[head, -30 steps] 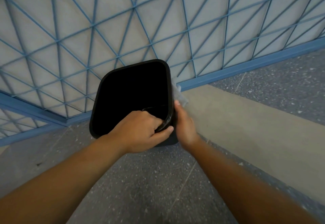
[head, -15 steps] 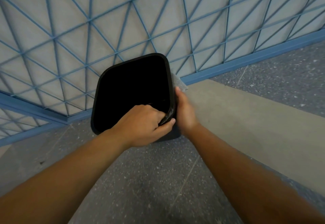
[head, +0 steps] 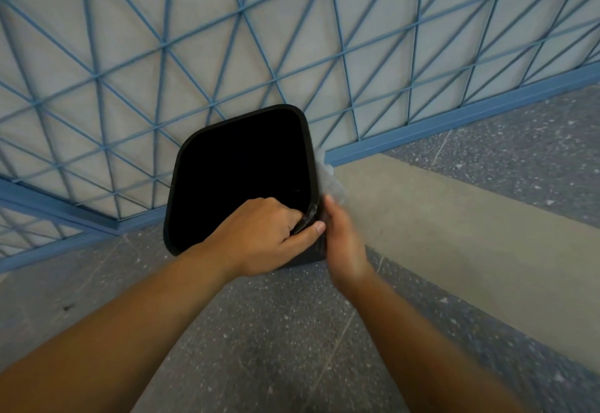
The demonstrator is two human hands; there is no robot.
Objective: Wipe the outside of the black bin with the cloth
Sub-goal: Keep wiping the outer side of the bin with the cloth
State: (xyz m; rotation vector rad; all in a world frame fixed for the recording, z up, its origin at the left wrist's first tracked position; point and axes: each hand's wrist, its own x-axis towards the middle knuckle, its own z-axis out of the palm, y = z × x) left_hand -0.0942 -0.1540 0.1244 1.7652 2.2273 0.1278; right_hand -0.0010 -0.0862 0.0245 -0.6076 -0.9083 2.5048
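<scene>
The left hand (head: pixel 259 237) grips the black bin (head: pixel 240 182) rim. Beside that grip, the right hand (head: pixel 341 237) presses the cloth (head: pixel 329 180); hard rubbing might tip it.

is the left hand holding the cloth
No, the left hand grips the rim of the black bin, while the cloth sits under the right hand against the bin's outer side.
</scene>
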